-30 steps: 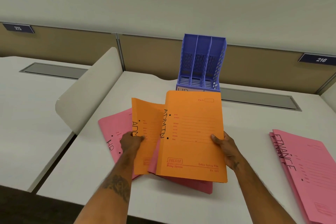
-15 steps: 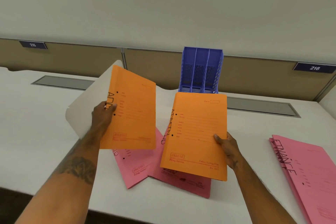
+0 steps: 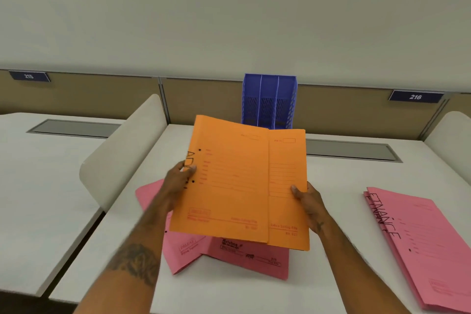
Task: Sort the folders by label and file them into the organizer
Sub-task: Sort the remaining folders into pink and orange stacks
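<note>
Two orange ADMIN folders are held up over the desk, overlapping. My left hand (image 3: 179, 175) grips the left edge of the front orange folder (image 3: 224, 181), covering part of its label. My right hand (image 3: 307, 197) holds the right edge of the back orange folder (image 3: 288, 186). Beneath them lie two pink folders (image 3: 244, 259) on the white desk (image 3: 339, 178). A blue three-slot organizer (image 3: 269, 100) stands upright at the back of the desk, its slots showing no folders. A stack of pink FINANCE folders (image 3: 423, 242) rests at the right.
A curved white divider (image 3: 122, 153) separates this desk from the neighbouring one on the left. Grey cable trays (image 3: 354, 151) run along the back. Tan partition panels carry number plates 215 and 216.
My left hand has brought its orange folder from the upper left across to the right, laying it over the folder in my right hand. The camera has tilted up slightly.
</note>
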Available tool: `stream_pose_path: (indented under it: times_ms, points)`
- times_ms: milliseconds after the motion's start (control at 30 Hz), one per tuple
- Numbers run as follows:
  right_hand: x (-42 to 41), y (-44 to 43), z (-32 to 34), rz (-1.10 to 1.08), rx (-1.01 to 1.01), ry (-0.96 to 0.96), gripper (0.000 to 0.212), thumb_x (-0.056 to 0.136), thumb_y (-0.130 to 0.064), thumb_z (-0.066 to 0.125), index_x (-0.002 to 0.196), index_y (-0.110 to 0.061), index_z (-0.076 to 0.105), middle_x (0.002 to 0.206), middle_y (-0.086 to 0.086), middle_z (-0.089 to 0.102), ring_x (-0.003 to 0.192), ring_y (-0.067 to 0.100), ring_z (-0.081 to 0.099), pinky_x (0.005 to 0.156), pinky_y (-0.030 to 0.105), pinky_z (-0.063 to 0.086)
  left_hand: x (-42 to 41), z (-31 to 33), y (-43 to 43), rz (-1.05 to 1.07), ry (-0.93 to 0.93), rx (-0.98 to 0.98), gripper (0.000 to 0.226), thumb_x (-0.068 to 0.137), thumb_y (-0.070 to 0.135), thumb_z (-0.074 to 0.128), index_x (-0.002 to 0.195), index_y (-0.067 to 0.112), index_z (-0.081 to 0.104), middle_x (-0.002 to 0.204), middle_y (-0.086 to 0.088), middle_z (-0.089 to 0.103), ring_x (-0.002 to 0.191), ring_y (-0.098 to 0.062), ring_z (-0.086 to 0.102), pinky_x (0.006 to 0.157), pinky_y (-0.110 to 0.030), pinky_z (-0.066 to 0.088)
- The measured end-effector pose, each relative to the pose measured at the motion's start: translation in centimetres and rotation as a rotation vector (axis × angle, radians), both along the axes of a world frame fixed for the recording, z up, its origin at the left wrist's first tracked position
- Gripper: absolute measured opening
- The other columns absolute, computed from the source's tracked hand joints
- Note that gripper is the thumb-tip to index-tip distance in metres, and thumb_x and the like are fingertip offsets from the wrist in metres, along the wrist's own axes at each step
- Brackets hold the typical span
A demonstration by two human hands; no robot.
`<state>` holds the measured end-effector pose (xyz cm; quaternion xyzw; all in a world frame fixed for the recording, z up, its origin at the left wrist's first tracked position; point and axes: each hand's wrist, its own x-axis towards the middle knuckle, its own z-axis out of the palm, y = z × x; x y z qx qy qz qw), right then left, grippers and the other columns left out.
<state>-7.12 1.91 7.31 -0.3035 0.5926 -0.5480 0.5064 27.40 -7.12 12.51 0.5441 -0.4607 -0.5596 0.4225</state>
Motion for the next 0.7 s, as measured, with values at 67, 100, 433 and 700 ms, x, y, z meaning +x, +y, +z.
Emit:
stream_pose_path:
  times_ms: [67, 100, 433, 700]
  points:
    - [0.1, 0.5, 0.2, 0.026, -0.007, -0.014, 0.045, 0.092, -0.033, 0.064, 0.133, -0.021, 0.052, 0.122, 0.009, 0.067, 0.104, 0.033, 0.068, 0.088, 0.060, 0.053, -1.6, -1.4, 0.8, -0.064, 0.032, 0.038, 0.023, 0.098, 0.024, 0.059, 0.120, 0.019, 0.061, 0.104, -0.013, 0.075, 0.092, -0.035, 0.073, 0.083, -0.056, 0.058]
    - [0.1, 0.8, 0.3, 0.044, -0.007, -0.022, 0.045, 0.092, -0.035, 0.063, 0.133, -0.021, 0.052, 0.122, 0.009, 0.068, 0.104, 0.033, 0.068, 0.088, 0.060, 0.053, -2.4, -2.0, 1.1, -0.091, 0.045, 0.053, 0.025, 0.098, 0.024, 0.058, 0.122, 0.017, 0.061, 0.105, -0.013, 0.075, 0.093, -0.035, 0.073, 0.084, -0.057, 0.057]
    - [-0.6, 3.5, 0.9, 0.080, 0.056, -0.033, 0.055, 0.098, -0.060, 0.026, 0.125, -0.027, 0.061, 0.113, 0.008, 0.073, 0.102, 0.029, 0.070, 0.088, 0.052, 0.056, -8.1, -5.0, 2.6, -0.215, 0.170, 0.131, 0.031, 0.104, 0.028, 0.045, 0.135, 0.024, 0.047, 0.122, -0.012, 0.068, 0.105, -0.034, 0.069, 0.085, -0.055, 0.057]
    - [-3.6, 4.8, 0.4, 0.067, 0.010, 0.042, 0.043, 0.095, -0.044, 0.054, 0.132, -0.023, 0.052, 0.123, 0.007, 0.067, 0.105, 0.029, 0.069, 0.091, 0.058, 0.053, -12.8, -5.0, 3.2, -0.311, 0.079, 0.045, 0.033, 0.104, 0.035, 0.042, 0.136, 0.034, 0.050, 0.120, -0.005, 0.071, 0.103, -0.026, 0.071, 0.088, -0.053, 0.057]
